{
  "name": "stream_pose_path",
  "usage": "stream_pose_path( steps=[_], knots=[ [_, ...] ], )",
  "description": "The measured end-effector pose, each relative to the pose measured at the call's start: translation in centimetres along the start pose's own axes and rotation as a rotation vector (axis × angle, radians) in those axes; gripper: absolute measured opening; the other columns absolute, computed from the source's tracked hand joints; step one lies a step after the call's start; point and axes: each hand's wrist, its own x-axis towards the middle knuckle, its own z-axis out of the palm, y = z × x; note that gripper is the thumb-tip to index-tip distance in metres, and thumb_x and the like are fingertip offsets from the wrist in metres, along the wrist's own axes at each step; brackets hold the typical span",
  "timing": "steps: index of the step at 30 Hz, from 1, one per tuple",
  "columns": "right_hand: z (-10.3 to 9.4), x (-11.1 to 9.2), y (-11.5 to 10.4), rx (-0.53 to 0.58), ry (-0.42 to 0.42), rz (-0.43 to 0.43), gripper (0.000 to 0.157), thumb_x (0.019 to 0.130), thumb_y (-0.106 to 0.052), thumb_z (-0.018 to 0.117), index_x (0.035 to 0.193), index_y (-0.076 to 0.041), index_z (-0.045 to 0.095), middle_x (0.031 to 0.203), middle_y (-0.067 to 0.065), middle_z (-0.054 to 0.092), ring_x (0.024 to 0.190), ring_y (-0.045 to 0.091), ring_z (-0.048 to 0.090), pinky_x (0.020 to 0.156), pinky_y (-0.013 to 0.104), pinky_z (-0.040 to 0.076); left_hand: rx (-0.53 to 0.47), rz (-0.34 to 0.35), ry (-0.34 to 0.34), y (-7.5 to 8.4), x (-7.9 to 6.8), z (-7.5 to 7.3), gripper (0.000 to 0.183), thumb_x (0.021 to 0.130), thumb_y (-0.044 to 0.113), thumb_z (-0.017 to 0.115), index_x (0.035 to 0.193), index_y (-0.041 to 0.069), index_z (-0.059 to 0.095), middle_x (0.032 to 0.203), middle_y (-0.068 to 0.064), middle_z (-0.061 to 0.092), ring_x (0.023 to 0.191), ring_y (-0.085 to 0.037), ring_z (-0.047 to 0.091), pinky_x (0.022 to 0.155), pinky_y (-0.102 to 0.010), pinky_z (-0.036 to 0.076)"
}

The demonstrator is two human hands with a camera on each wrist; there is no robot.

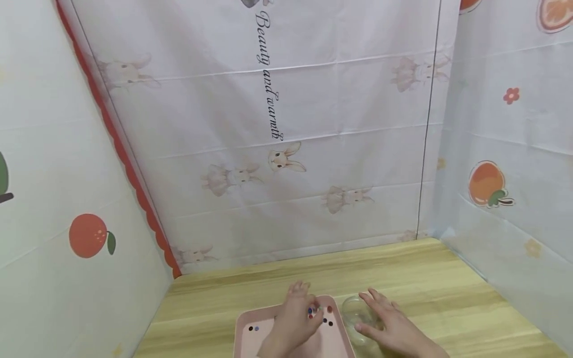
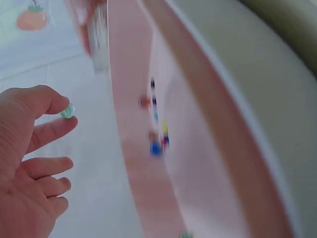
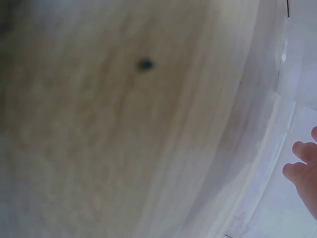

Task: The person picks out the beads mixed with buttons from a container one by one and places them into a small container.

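Observation:
My left hand pinches a clear marble with green stripes between thumb and index finger, its other fingers loosely bent. It is over a pink rectangular tray. In the tray lie small coloured balls, among them a large blue one and a reddish one. Right of the tray stands a clear glass jar. Around the jar's right side my right hand spreads fairly straight fingers and thumb. Contact with the glass is hard to make out. Fingertips show at the edge of the right wrist view.
The wood-grain table is bounded by a printed back curtain and side curtains with fruit pictures. Dark and blue little balls lie in the tray's left part. A blurred dark spot shows against the wood grain.

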Motion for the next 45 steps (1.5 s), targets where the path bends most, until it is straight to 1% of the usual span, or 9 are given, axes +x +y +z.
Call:
stream_pose_path(
  steps=[10, 14, 25, 27, 29, 32, 34, 37, 45],
  knots=[
    [0.2, 0.3, -0.5, 0.008, -0.026, -0.012, 0.076, 0.098, -0.053, 0.069, 0.155, -0.006, 0.051, 0.16, 0.034, 0.041, 0.149, 0.059, 0.036, 0.111, 0.083, 0.025, -0.001, 0.007, -0.085, 2.2, 1.4, 3.3, 0.011, 0.091, 0.022, 0.077, 0.096, 0.013, 0.08, 0.13, -0.018, 0.074, 0.141, -0.05, 0.053, 0.114, -0.068, 0.04],
    [0.4, 0.3, -0.4, -0.017, -0.003, -0.031, 0.075, 0.097, -0.052, 0.07, 0.153, -0.007, 0.053, 0.158, 0.034, 0.045, 0.147, 0.058, 0.039, 0.111, 0.081, 0.028, -0.003, -0.011, -0.107, 2.3, 1.4, 3.8, 0.012, 0.092, 0.024, 0.078, 0.1, 0.015, 0.081, 0.142, -0.026, 0.064, 0.142, -0.051, 0.051, 0.115, -0.068, 0.04],
    [0.6, -0.1, -0.4, -0.01, -0.016, -0.008, 0.072, 0.097, -0.05, 0.07, 0.153, -0.009, 0.053, 0.158, 0.037, 0.043, 0.145, 0.062, 0.038, 0.106, 0.081, 0.034, -0.069, -0.072, -0.157, 2.3, 1.3, 3.7, 0.021, 0.092, 0.026, 0.076, 0.11, 0.016, 0.081, 0.143, -0.022, 0.065, 0.145, -0.048, 0.048, 0.12, -0.066, 0.034],
    [0.5, -0.1, -0.4, -0.001, -0.028, 0.005, 0.073, 0.098, -0.05, 0.07, 0.154, -0.009, 0.052, 0.158, 0.038, 0.041, 0.145, 0.064, 0.037, 0.102, 0.082, 0.038, -0.11, -0.085, -0.107, 1.9, 1.2, 3.7, 0.02, 0.094, 0.023, 0.073, 0.11, 0.014, 0.08, 0.128, -0.014, 0.075, 0.133, -0.036, 0.063, 0.117, -0.058, 0.043],
    [0.4, -0.2, -0.4, 0.003, -0.029, 0.012, 0.073, 0.098, -0.05, 0.07, 0.155, -0.009, 0.051, 0.159, 0.038, 0.04, 0.144, 0.065, 0.036, 0.099, 0.082, 0.04, -0.177, -0.105, -0.027, 1.3, 1.2, 3.6, 0.014, 0.095, 0.018, 0.071, 0.104, 0.012, 0.08, 0.106, -0.005, 0.081, 0.108, -0.019, 0.075, 0.104, -0.042, 0.057],
    [0.2, -0.2, -0.4, 0.003, -0.018, 0.01, 0.074, 0.097, -0.051, 0.07, 0.155, -0.008, 0.051, 0.158, 0.039, 0.039, 0.144, 0.065, 0.036, 0.098, 0.082, 0.041, -0.218, -0.132, 0.123, -0.3, 1.0, 3.2, 0.011, 0.095, 0.011, 0.069, 0.091, 0.012, 0.079, 0.079, 0.006, 0.076, 0.069, 0.003, 0.065, 0.07, -0.019, 0.058],
    [0.1, -0.2, -0.4, -0.005, -0.008, 0.002, 0.075, 0.097, -0.052, 0.07, 0.155, -0.008, 0.051, 0.158, 0.039, 0.04, 0.144, 0.064, 0.037, 0.097, 0.083, 0.041, -0.174, -0.152, 0.184, -1.6, 0.8, 2.7, 0.011, 0.094, 0.01, 0.07, 0.086, 0.013, 0.077, 0.073, 0.008, 0.073, 0.062, 0.007, 0.057, 0.059, -0.015, 0.05],
    [-0.1, -0.2, -0.4, -0.014, 0.0, -0.001, 0.075, 0.096, -0.053, 0.071, 0.154, -0.009, 0.052, 0.158, 0.039, 0.04, 0.143, 0.065, 0.038, 0.096, 0.083, 0.042, -0.063, -0.206, 0.202, -3.4, 0.2, 1.8, 0.007, 0.091, 0.012, 0.074, 0.085, 0.014, 0.077, 0.07, 0.008, 0.07, 0.059, 0.005, 0.052, 0.056, -0.017, 0.046],
    [-0.1, 0.1, -0.4, -0.018, 0.001, -0.006, 0.074, 0.096, -0.052, 0.071, 0.154, -0.009, 0.052, 0.158, 0.04, 0.039, 0.142, 0.066, 0.039, 0.092, 0.082, 0.044, 0.085, -0.343, 0.102, -5.9, -1.7, -0.4, 0.009, 0.086, 0.017, 0.08, 0.079, 0.013, 0.076, 0.07, 0.005, 0.07, 0.057, -0.004, 0.053, 0.053, -0.025, 0.045]
  ],
)
